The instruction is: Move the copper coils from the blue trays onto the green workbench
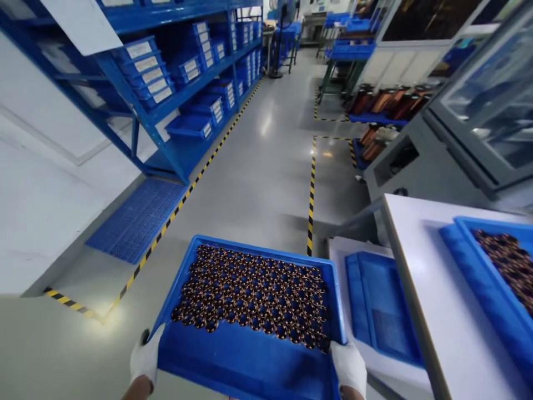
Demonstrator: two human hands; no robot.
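Between my two gloved hands is a blue plastic tray, held above the floor and tilted slightly in view. Rows of small dark, copper-edged rings cover its far and middle part, while the near strip shows bare blue plastic. My left hand, in a white glove, grips the tray's left side near its front corner. On the right side, my right hand, also white-gloved, is closed around the rim. The fingers under the tray are partly hidden.
A white table at right carries another blue tray of rings; a blue bin sits on a lower shelf. Blue racks with bins line the left. Grey floor with striped tape runs ahead, beside a grey machine.
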